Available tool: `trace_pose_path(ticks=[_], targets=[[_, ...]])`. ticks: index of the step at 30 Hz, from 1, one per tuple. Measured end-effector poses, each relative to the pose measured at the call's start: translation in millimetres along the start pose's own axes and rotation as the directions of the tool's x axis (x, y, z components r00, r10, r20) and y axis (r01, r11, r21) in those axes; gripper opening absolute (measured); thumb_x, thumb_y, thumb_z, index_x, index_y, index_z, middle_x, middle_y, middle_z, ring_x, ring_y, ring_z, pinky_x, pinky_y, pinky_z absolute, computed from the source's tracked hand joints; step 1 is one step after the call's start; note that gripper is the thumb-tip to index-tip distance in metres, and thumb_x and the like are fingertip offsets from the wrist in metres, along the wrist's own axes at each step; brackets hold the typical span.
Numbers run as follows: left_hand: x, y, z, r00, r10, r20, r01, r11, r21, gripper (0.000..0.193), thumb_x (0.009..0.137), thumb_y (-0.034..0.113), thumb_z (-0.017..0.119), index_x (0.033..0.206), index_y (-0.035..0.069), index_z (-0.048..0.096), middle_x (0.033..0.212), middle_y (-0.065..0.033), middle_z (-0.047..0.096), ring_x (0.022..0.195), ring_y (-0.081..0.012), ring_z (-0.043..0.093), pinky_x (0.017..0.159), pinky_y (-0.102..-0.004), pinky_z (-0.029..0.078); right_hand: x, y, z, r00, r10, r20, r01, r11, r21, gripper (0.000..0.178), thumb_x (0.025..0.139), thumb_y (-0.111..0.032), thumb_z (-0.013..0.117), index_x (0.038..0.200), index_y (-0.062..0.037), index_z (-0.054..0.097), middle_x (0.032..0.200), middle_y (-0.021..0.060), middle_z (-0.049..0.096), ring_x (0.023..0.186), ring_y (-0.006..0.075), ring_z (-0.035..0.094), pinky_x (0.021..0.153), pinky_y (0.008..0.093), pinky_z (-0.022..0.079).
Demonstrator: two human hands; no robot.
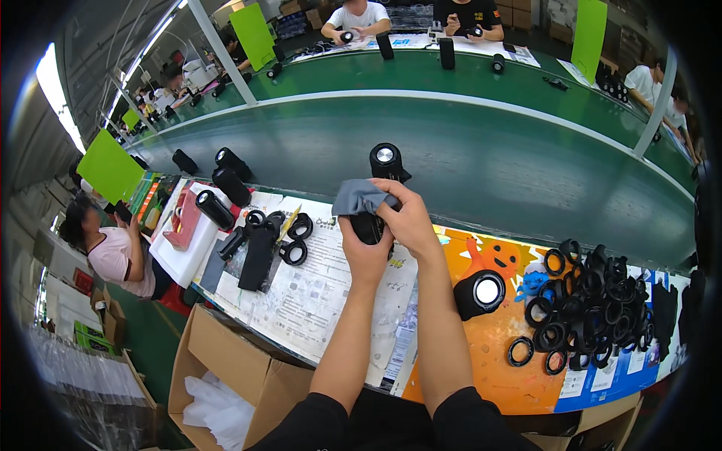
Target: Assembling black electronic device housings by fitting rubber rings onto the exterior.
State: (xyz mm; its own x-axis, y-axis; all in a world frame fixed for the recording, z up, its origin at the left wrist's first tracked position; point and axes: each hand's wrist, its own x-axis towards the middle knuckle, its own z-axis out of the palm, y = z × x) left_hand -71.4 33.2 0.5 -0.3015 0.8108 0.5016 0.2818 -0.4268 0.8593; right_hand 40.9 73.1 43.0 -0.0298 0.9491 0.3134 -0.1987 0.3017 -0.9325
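Observation:
Above the middle of the table, my left hand (pixel 366 259) is wrapped round a black cylinder (pixel 368 228) that looks like a portable speaker. A grey cloth (pixel 359 198) lies over the cylinder's upper end, and my right hand (pixel 411 222) pinches and presses it there. The cloth and my fingers hide much of the cylinder. Just beyond my hands, another black speaker (pixel 388 167) with a round silver end stands by the green conveyor. To the right of my right forearm, a black speaker (pixel 468 299) with a bright round end rests on the orange sheet.
Black rings (pixel 553 334) are heaped at the right. At the left are more rings (pixel 294 252), black sleeve-like pieces (pixel 259 259) and several black speakers (pixel 215 210). A green conveyor (pixel 526 150) runs beyond the table. An open cardboard box (pixel 226 338) stands lower left. Co-workers sit across and at left.

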Motion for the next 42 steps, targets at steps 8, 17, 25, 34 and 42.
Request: trace_pose_path(ticks=[8,17,25,34,42], targets=[[-3.0,-3.7,-5.7,0.998,-0.039,0.058,0.038,0.999,0.023,0.101,0.081,0.015,0.096,0.164,0.0,0.04,0.147,-0.0192,0.062,0.133,-0.0304,0.063,0.114,-0.0401,0.05,-1.7,-24.1,15.5,0.987,-0.118,-0.105,0.082,0.95,-0.302,0.024,0.101,-0.009,0.074,0.122,0.0014,0.075,0.119,0.0146,0.08,0.109,0.0277,0.076,0.099,0.0375,0.057],[0.8,1.7,-0.3,0.997,-0.07,0.016,0.071,0.994,-0.08,0.1,0.085,0.013,0.091,0.167,0.003,0.035,0.145,-0.0202,0.064,0.129,-0.0307,0.068,0.112,-0.0417,0.054,-16.7,-88.7,39.2,0.721,-0.477,-0.502,0.235,0.85,-0.471,0.029,0.102,-0.009,0.072,0.13,-0.0014,0.069,0.112,0.0189,0.078,0.099,0.034,0.078,0.087,0.0403,0.06],[0.6,-31.0,-5.2,0.982,-0.183,0.046,0.187,0.977,-0.104,0.083,0.097,0.022,0.089,0.159,0.002,0.037,0.126,-0.0153,0.064,0.109,-0.0209,0.065,0.096,-0.0351,0.055,-72.7,-38.3,147.3,0.868,-0.088,0.489,0.377,0.757,-0.533,0.067,0.094,0.007,0.057,0.16,0.0013,0.05,0.145,0.0285,0.055,0.132,0.0488,0.061,0.114,0.0515,0.053],[9.5,-58.2,-36.6,0.935,-0.343,0.089,0.34,0.939,0.05,0.056,0.108,0.031,0.076,0.151,0.003,0.054,0.133,-0.0127,0.068,0.119,-0.0232,0.067,0.1,-0.0349,0.056,-69.9,-130.5,99.4,0.862,-0.448,0.239,0.503,0.696,-0.512,0.028,0.1,-0.005,0.072,0.128,-0.0018,0.075,0.132,0.019,0.074,0.123,0.0393,0.068,0.109,0.0464,0.054],[4.3,18.1,-31.1,0.771,-0.245,0.588,0.637,0.273,-0.721,0.053,0.111,0.038,0.06,0.146,-0.001,0.058,0.127,-0.0195,0.073,0.111,-0.0333,0.076,0.097,-0.0466,0.066,-121.8,-235.5,-12.4,0.794,-0.607,0.025,0.506,0.638,-0.58,0.022,0.095,0.005,0.075,0.114,-0.0015,0.082,0.112,0.014,0.082,0.1,0.028,0.079,0.089,0.0359,0.061]])
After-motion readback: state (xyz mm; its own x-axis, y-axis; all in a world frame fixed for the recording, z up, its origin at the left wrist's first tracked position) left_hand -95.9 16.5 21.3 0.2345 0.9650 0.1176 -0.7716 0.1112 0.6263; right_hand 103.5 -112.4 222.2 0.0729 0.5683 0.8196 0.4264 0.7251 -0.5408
